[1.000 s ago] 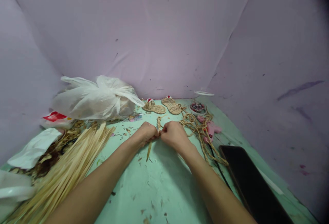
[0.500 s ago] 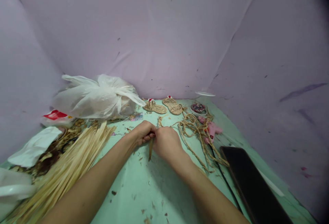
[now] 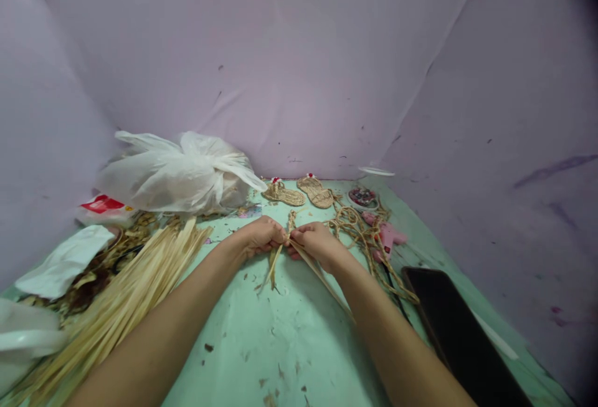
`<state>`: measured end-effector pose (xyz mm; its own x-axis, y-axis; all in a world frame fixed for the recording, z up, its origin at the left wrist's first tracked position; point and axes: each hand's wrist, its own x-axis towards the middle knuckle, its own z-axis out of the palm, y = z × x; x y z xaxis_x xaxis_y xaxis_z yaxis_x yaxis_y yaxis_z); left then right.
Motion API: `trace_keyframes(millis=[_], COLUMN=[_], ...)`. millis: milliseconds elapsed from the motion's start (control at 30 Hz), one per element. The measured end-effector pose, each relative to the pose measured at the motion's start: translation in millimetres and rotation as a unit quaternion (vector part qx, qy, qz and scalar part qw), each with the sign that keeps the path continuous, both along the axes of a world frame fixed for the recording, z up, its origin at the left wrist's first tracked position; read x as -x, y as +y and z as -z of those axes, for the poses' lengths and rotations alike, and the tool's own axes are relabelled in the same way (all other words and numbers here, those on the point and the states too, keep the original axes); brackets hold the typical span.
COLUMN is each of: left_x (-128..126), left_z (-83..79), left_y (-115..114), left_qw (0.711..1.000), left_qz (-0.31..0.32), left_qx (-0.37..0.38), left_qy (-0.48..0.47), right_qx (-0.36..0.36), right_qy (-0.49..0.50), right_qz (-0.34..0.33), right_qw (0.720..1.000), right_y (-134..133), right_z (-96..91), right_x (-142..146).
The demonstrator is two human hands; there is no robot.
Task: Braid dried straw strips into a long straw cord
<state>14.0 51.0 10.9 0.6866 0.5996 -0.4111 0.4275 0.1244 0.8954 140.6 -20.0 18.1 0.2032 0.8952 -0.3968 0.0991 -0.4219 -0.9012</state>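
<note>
Close together over the middle of the table, my left hand (image 3: pixel 265 235) and my right hand (image 3: pixel 314 244) pinch strips of dried plant fibre. A short braid (image 3: pixel 291 219) of the same fibre extends away from me between them. From my left fingers a short strip end (image 3: pixel 274 265) hangs toward me. A longer pale strip (image 3: pixel 327 283) trails from my right fingers along the inside of my right forearm. The exact crossing of the strips is hidden by my fingertips. Beyond my hands lie two small woven slippers (image 3: pixel 282 194) with red and white trim.
On the left lies a bundle of pale fibre strips (image 3: pixel 135 295), with a tied white plastic bag (image 3: pixel 187 176) behind. To the right are coiled twisted cord (image 3: pixel 348 225), a pink glue gun (image 3: pixel 387 237), a bead dish (image 3: pixel 362 197) and a black flat device (image 3: pixel 460 332).
My hands have moved slightly apart, with my right hand turned so its fingers show. The long pale strip along my right forearm now shows, and the left strip end has spread.
</note>
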Motion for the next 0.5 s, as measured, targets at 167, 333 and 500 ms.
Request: trace_keyframes(millis=[167,333,500], left_x=[0,-4,-1], left_z=[2.2,-8.4,-26.8], left_y=[1,-3,-8], left_qw=[0.998,0.979,0.964], left_qz=[0.001,-0.03,-0.037], left_qx=[-0.04,-0.111,-0.176], left_qy=[0.048,0.168,0.193], right_qx=[-0.002,-0.017,-0.03], right_qy=[0.016,-0.037,0.025], right_qz=[0.012,0.043,0.097], right_qw=[1.0,0.998,0.995], right_y=[0,-1,-6], right_z=[8.6,18.7,22.1], right_x=[6,8,14])
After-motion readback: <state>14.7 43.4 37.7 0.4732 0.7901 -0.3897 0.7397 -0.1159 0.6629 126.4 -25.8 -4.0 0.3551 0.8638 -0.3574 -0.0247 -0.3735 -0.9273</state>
